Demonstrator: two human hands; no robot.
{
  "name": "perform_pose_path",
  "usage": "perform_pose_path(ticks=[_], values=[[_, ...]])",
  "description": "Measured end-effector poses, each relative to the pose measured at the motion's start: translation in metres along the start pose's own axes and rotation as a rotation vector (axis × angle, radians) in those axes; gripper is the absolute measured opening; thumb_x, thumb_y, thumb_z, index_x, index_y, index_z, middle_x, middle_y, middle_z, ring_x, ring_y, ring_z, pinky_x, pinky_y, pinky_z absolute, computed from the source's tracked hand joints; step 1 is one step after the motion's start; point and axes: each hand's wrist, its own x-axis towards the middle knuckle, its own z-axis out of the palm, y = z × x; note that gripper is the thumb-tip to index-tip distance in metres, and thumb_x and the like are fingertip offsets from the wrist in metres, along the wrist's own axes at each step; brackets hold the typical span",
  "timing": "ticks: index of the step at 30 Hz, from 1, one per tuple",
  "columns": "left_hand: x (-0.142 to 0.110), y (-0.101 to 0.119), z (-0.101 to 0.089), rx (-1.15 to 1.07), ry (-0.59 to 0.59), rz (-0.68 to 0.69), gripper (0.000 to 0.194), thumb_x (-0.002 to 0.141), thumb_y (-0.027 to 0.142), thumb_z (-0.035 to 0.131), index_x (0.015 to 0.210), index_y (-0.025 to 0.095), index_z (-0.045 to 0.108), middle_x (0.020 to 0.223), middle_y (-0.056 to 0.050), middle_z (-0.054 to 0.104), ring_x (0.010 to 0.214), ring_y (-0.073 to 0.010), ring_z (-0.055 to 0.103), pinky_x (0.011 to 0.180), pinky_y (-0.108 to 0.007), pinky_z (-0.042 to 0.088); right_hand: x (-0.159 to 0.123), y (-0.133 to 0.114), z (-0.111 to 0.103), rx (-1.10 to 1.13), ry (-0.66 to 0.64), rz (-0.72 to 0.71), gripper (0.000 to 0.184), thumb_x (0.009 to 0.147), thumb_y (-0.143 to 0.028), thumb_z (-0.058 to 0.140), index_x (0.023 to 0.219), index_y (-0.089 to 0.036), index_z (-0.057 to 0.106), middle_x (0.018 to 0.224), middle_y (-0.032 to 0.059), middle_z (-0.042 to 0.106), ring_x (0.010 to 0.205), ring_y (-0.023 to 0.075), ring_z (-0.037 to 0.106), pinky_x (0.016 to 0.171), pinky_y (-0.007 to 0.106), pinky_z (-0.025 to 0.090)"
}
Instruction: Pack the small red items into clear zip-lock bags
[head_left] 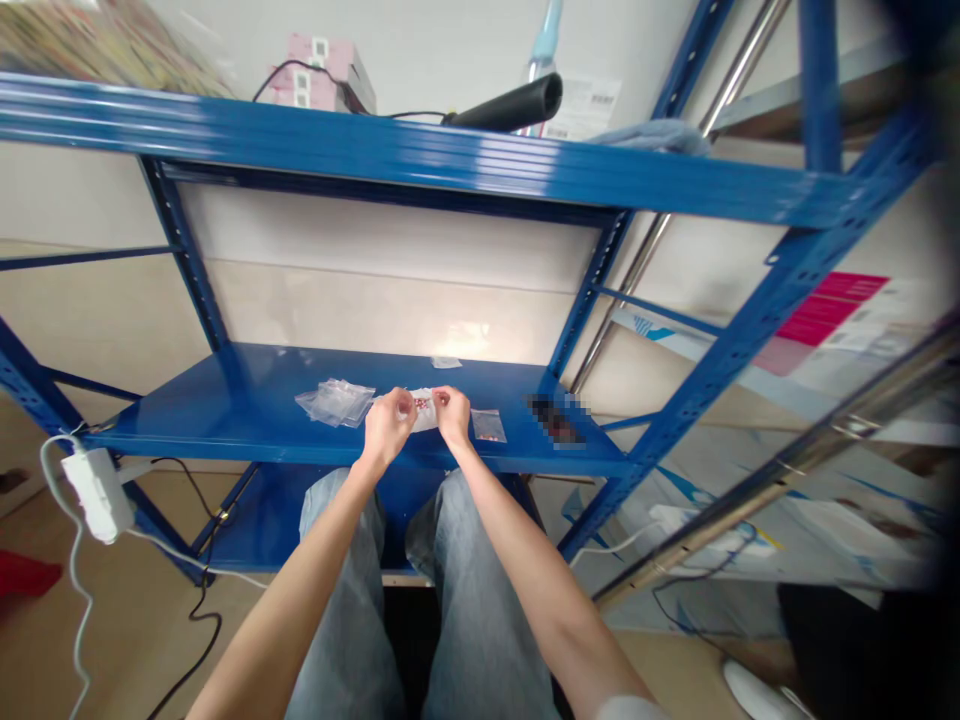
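Note:
Between my two hands is a small clear plastic bag (424,412) with several small red pieces inside, too small to name. My left hand (388,425) pinches its left side, and my right hand (454,414) pinches its right side; both are closed, just above the blue shelf (247,400). A pile of clear plastic bags (336,402) lies left of my left hand. Close by my right hand, another small bag (489,426) with reddish contents rests flat on the shelf. Farther back lies a small whitish packet (446,363).
A dark, pixelated object (555,420) lies at the shelf's right end. Blue posts and an upper beam (360,150) frame the space. Pink boxes (319,75) and a black tube (510,105) sit above. A white power strip (97,495) with cables hangs at left.

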Motion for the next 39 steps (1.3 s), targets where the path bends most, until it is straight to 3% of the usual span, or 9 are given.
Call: perform_pose_path(ticks=[4, 8, 15, 20, 25, 28, 32, 35, 39], values=[[0.011, -0.014, 0.023, 0.093, 0.115, 0.05, 0.007, 0.088, 0.017, 0.059, 0.09, 0.021, 0.065, 0.086, -0.007, 0.07, 0.087, -0.0252, 0.063, 0.077, -0.033, 0.044, 0.004, 0.012, 0.011, -0.087, 0.044, 0.01, 0.022, 0.091, -0.016, 0.055, 0.091, -0.019, 0.076, 0.094, 0.0093, 0.074, 0.094, 0.0234, 0.062, 0.086, 0.033, 0.047], [0.002, -0.019, 0.036, 0.06, 0.157, 0.096, 0.005, 0.089, 0.02, 0.059, 0.086, 0.021, 0.063, 0.084, -0.006, 0.068, 0.085, -0.0245, 0.061, 0.079, -0.034, 0.045, 0.003, 0.019, 0.015, -0.275, -0.049, -0.054, 0.017, 0.091, -0.02, 0.061, 0.086, -0.022, 0.078, 0.093, 0.0095, 0.073, 0.095, 0.0246, 0.059, 0.086, 0.033, 0.044], [0.001, -0.008, 0.029, -0.555, 0.19, -0.028, 0.012, 0.084, 0.03, 0.067, 0.083, 0.019, 0.064, 0.077, -0.002, 0.067, 0.072, -0.0163, 0.062, 0.075, -0.028, 0.049, 0.004, 0.011, 0.017, -0.328, -0.125, -0.034, 0.019, 0.09, -0.018, 0.062, 0.078, -0.02, 0.077, 0.093, 0.0122, 0.073, 0.099, 0.0271, 0.058, 0.086, 0.035, 0.042], [0.0, -0.01, 0.026, -0.821, 0.045, -0.208, 0.016, 0.078, 0.031, 0.072, 0.079, 0.016, 0.067, 0.061, 0.0, 0.064, 0.057, -0.0134, 0.059, 0.064, -0.027, 0.05, 0.006, 0.01, 0.015, -0.248, -0.088, 0.002, 0.014, 0.084, -0.015, 0.064, 0.077, -0.02, 0.075, 0.09, 0.01, 0.073, 0.093, 0.0249, 0.06, 0.084, 0.034, 0.045], [-0.008, -0.012, 0.028, -0.883, -0.216, -0.333, 0.021, 0.073, 0.032, 0.075, 0.082, 0.013, 0.069, 0.055, -0.001, 0.063, 0.047, -0.0126, 0.056, 0.051, -0.025, 0.048, 0.0, 0.001, -0.002, 0.55, 0.016, 0.061, 0.016, 0.084, -0.034, 0.067, 0.087, -0.019, 0.073, 0.088, 0.0048, 0.074, 0.084, 0.0199, 0.065, 0.079, 0.03, 0.049], [-0.012, -0.012, 0.025, -0.917, -0.354, -0.37, 0.027, 0.075, 0.038, 0.077, 0.079, 0.013, 0.068, 0.057, -0.002, 0.064, 0.047, -0.012, 0.056, 0.049, -0.024, 0.048, -0.01, -0.007, -0.016, 0.834, -0.097, 0.097, 0.024, 0.079, -0.041, 0.073, 0.089, -0.019, 0.071, 0.089, 0.0031, 0.073, 0.086, 0.0193, 0.066, 0.079, 0.029, 0.05], [-0.015, -0.011, 0.021, -0.948, -0.384, -0.381, 0.032, 0.076, 0.043, 0.079, 0.081, 0.014, 0.067, 0.061, -0.002, 0.064, 0.05, -0.012, 0.058, 0.05, -0.024, 0.049, -0.021, -0.015, -0.027, 0.895, -0.302, 0.058, 0.022, 0.078, -0.041, 0.074, 0.085, -0.02, 0.07, 0.092, 0.0032, 0.071, 0.087, 0.0194, 0.066, 0.077, 0.028, 0.053], [-0.017, -0.01, 0.021, -0.973, -0.446, -0.369, 0.033, 0.078, 0.045, 0.078, 0.082, 0.014, 0.067, 0.065, -0.003, 0.065, 0.054, -0.0128, 0.06, 0.054, -0.025, 0.05, -0.028, -0.019, -0.033, 0.902, -0.487, 0.06, 0.023, 0.08, -0.042, 0.073, 0.087, -0.021, 0.07, 0.1, 0.005, 0.07, 0.068, 0.0162, 0.065, 0.057, 0.026, 0.053], [-0.02, -0.005, 0.025, -1.012, -0.555, -0.375, 0.032, 0.081, 0.045, 0.075, 0.08, 0.013, 0.068, 0.067, -0.006, 0.067, 0.058, -0.0151, 0.063, 0.058, -0.028, 0.053, -0.034, -0.024, -0.04, 0.9, -0.62, 0.095, 0.026, 0.081, -0.046, 0.072, 0.088, -0.021, 0.067, 0.105, 0.0045, 0.07, 0.043, 0.0075, 0.053, 0.035, 0.021, 0.04]])
